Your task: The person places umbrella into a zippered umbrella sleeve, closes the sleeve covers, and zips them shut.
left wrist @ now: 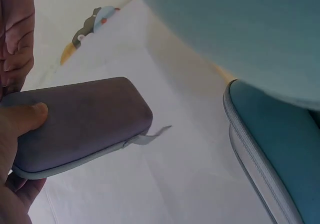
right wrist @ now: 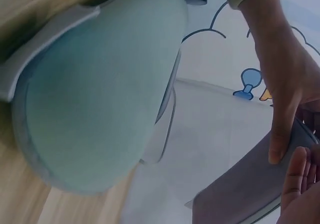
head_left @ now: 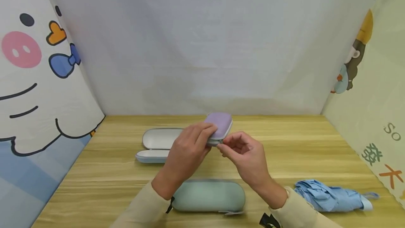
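Note:
A small purple zip case point(head_left: 219, 124) is held up over the middle of the table. My left hand point(head_left: 190, 147) grips it from the left, with the thumb point(left wrist: 25, 119) lying across its broad face. At the near right corner, along the zipped edge, my right hand point(head_left: 250, 159) pinches the zipper pull between thumb and forefinger; the pull itself is mostly hidden by the fingertips. The case looks closed in both wrist views. A grey fabric tab point(left wrist: 150, 136) sticks out from its far end in the left wrist view.
Below the hands lies a closed pale green zip case point(head_left: 209, 196). Behind the left forearm an open case point(head_left: 161, 140) with a white lining and blue shell lies partly covered. A folded light blue umbrella point(head_left: 332, 196) rests at the right. A white sheet point(head_left: 202, 45) hangs behind the table.

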### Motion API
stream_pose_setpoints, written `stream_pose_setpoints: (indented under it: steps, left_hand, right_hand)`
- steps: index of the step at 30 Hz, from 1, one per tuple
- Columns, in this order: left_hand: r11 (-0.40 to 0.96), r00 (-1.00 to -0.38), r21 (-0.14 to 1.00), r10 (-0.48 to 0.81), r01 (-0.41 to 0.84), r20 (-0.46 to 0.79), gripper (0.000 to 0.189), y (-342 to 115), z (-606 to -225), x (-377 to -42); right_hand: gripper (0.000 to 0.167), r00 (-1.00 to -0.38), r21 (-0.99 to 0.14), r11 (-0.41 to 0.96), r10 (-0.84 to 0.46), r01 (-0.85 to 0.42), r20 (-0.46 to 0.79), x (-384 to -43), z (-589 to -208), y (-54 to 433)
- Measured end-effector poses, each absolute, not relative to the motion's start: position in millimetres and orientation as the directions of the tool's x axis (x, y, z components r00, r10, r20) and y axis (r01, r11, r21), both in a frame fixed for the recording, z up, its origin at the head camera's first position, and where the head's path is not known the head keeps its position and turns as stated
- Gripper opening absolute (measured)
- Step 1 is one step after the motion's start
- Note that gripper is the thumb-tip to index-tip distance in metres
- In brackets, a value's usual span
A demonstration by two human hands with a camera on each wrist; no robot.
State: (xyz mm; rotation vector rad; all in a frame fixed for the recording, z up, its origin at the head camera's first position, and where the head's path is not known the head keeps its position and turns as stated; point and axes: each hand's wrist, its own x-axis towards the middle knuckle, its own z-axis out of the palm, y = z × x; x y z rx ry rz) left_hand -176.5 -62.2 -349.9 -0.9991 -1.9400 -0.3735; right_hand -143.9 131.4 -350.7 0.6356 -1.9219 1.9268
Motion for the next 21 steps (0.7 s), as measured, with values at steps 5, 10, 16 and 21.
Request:
stream_pose_setpoints:
  steps: [5,10,16,21]
  left_hand:
    - [0.642,-0.28,-0.149,0.516,0.752,0.81,0.055,-61.6,-351.6,-176.7]
    - [0.641,-0.281,-0.145,0.514,0.754,0.81,0.057,-62.7,-352.6,-177.1]
    - [0.647,-0.28,-0.142,0.503,0.749,0.818,0.06,-63.4,-351.9,-177.7]
    - [0.674,-0.282,-0.134,0.47,0.726,0.836,0.055,-58.5,-350.0,-176.0]
  right_hand:
    - [0.009,-0.873,-0.874,-0.072,-0.05,-0.481,0.485,-144.6,-349.2,130.4]
    - [0.015,-0.904,-0.9,-0.156,-0.07,-0.407,0.421,-147.7,-347.5,132.4]
    - [0.014,-0.911,-0.906,-0.2,-0.104,-0.373,0.398,-149.2,-346.6,135.8]
    - [0.008,-0.879,-0.874,-0.191,-0.088,-0.447,0.468,-146.9,-343.2,135.7]
